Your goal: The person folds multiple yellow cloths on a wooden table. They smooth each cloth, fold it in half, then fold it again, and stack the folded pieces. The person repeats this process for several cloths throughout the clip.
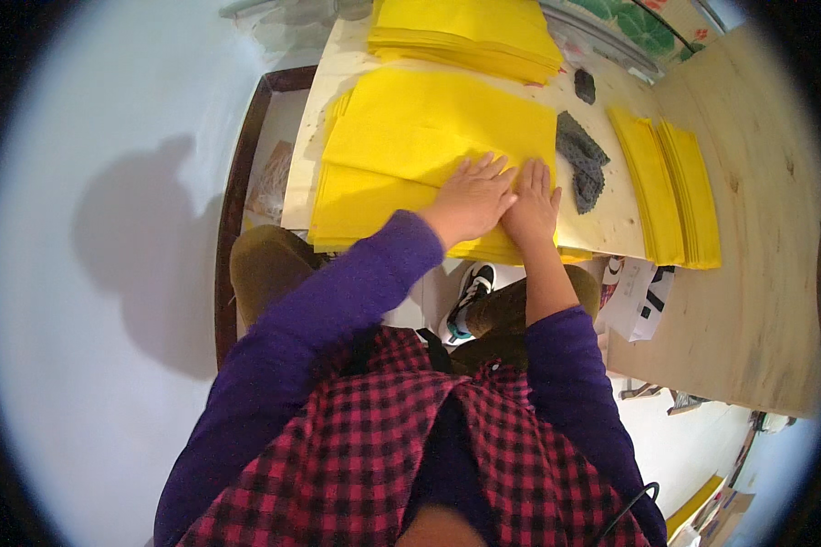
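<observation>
Head view: I see the left hand (472, 201) and right hand (532, 206) flat, fingers extended, grasping nothing. Both rest on the near yellow stack (410, 123), left of the grey cloth (582, 162), presumably keeping its layers flat.

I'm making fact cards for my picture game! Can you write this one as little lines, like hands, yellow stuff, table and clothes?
Left hand: left hand flat on front yellow stack
Right hand: right hand flat on the same stack, beside the left
Behind it: back yellow stack
Table: pale wood table
Dark things: crumpled grey cloth, small dark object
Clothes: purple sleeves, pink-and-black checked garment
</observation>
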Demonstrator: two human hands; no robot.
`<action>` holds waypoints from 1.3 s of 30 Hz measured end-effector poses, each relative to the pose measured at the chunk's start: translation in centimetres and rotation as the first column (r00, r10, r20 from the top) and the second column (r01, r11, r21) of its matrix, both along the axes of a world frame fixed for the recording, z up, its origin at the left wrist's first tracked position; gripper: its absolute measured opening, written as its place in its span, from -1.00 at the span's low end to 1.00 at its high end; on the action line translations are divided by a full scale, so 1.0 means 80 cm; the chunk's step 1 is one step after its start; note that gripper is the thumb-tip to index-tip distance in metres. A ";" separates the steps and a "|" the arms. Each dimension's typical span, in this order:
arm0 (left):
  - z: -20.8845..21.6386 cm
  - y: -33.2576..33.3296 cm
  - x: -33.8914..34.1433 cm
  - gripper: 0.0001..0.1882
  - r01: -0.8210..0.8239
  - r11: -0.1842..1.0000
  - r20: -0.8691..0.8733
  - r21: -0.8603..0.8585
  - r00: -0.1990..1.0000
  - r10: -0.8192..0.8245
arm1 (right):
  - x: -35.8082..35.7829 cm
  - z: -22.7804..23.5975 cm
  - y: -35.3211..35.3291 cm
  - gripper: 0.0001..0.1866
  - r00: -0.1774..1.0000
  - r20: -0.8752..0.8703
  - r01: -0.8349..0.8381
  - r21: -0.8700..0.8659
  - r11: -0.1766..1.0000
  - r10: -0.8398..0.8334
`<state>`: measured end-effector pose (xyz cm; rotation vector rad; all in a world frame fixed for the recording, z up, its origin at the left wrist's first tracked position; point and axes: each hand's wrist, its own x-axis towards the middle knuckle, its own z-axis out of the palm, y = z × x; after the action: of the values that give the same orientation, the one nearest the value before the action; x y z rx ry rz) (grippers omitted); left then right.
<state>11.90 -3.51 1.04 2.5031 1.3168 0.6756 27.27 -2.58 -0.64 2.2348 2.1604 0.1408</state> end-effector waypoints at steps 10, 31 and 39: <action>-0.028 0.031 -0.136 -0.35 -0.432 0.902 -0.351 -0.011 0.846 0.401 | 0.001 -0.005 -0.001 -0.24 0.994 -0.106 -0.008 0.086 0.996 0.017; 0.005 -0.055 -0.185 -0.62 0.158 0.568 0.507 -0.807 -0.308 0.805 | 0.009 -0.001 -0.004 -0.26 0.977 -0.201 -0.061 0.080 0.995 0.076; 0.004 0.008 -0.194 -0.65 0.149 0.528 0.483 -0.836 -0.255 0.838 | 0.012 -0.003 -0.005 -0.25 0.969 -0.236 -0.055 0.095 0.994 0.076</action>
<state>-3.63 -2.85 1.34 0.1662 1.1960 1.4199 28.22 -2.96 -0.85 2.3368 2.3938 -0.0354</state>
